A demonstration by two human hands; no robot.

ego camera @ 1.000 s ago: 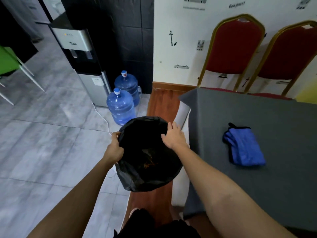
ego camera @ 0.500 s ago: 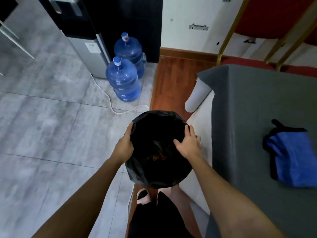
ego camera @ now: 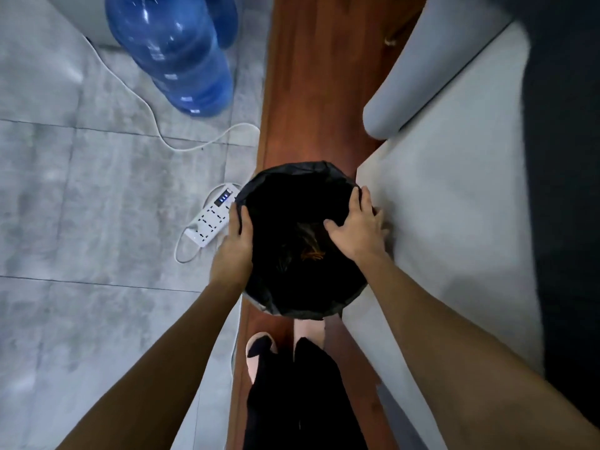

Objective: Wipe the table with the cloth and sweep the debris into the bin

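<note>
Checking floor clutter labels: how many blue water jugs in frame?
2. Near jug at top left; far jug right behind it, cut off by the top edge. Others may be out of frame.

Grey tiled floor [ego camera: 81, 319] — blue water bottle [ego camera: 181, 56] standing; white power strip [ego camera: 212, 219] lying.

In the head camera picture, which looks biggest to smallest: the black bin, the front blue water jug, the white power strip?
1. black bin and front blue water jug: look alike, jug cut off by frame, so unranked.
2. white power strip: clearly smallest.
</note>
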